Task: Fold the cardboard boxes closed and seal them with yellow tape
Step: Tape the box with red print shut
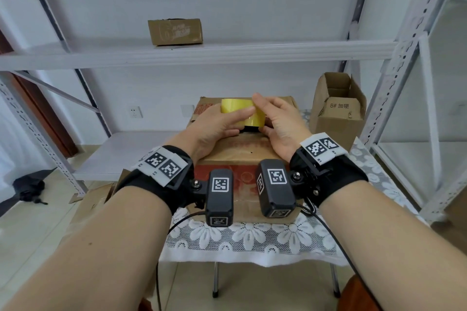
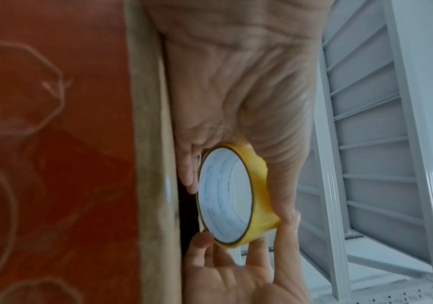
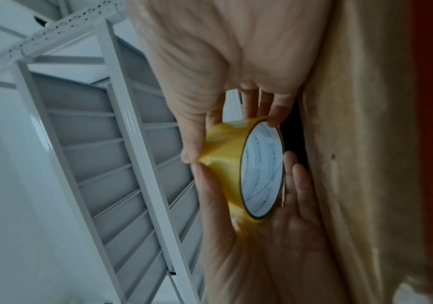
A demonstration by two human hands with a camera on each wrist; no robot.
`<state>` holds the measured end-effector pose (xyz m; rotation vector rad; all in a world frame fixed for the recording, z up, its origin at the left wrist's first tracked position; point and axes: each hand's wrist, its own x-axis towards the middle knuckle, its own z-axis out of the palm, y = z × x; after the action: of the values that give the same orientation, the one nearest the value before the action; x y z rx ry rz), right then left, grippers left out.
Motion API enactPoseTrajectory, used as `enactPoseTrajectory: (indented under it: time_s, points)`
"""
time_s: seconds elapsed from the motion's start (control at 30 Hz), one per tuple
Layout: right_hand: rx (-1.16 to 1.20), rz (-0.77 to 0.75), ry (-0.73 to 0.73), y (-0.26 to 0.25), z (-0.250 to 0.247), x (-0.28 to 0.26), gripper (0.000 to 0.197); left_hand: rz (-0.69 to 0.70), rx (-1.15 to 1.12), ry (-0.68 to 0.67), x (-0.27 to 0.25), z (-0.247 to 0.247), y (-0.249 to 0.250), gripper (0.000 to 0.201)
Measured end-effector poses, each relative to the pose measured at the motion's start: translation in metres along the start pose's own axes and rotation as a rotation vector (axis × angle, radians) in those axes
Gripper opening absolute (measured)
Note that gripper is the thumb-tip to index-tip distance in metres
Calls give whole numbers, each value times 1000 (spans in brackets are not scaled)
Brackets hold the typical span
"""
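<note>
1. Fingers, left hand (image 1: 214, 126): curled round the roll of yellow tape (image 1: 242, 112), thumb laid along its outer band, other fingers under and behind it. In the left wrist view the fingertips (image 2: 188, 181) sit between the roll and the box top.
2. Fingers, right hand (image 1: 280, 121): partly closed; thumb and forefinger meet on the roll's right-hand side. In the right wrist view a small peak of tape (image 3: 206, 159) is pinched up where the two thumbs meet, so the free end is apparently being lifted.
3. Roll of yellow tape: held on edge between both hands, just above the middle of the large printed box (image 1: 242, 159), over a dark gap where the top flaps do not quite meet.
4. Large printed box: stands on the lace-covered table (image 1: 252, 237), near its middle; no tape is visible on its top seam.
5. Open box (image 1: 338, 108): at the table's far right corner, flaps standing up, unsealed.
6. Small box (image 1: 175, 31): on the upper shelf (image 1: 227, 54), well apart.
7. Risks, as judged:
   - free end tears narrow or sticks back onto the roll, because the pinch holds only a small corner;
   - tape folds onto itself or the fingers when pulled out;
   - flaps spring apart, since neither hand presses them down;
   - strip lands off the seam.
</note>
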<state>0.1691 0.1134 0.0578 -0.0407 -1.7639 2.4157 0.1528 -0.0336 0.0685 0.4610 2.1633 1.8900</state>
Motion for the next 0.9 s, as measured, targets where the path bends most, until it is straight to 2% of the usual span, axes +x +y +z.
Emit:
enactPoseTrajectory:
  time_s: [0.07, 0.2, 0.37, 0.57, 0.67, 0.8, 0.9]
  points:
    - [18, -3, -1, 0, 0, 1, 14, -17, -54, 14, 0, -2, 0, 49]
    - [38, -6, 3, 1, 2, 2, 14, -12, -94, 73, 2, -1, -2, 41]
    - [-6, -10, 6, 2, 3, 2, 17, 42, -27, 134, 2, 5, -2, 49]
    - [-35, -20, 43, 3, 3, 2, 19, 180, 116, 288, -2, 6, -3, 29]
    - [-33, -29, 56, 4, 3, 1, 19, 180, 93, 372, -3, 6, -3, 21]
    - [-37, -40, 59, 4, 3, 1, 20, 169, 123, 490, -2, 5, -5, 42]
    - [-44, -74, 72, 5, 4, 0, 20, 194, 148, 521, 0, 2, -7, 42]
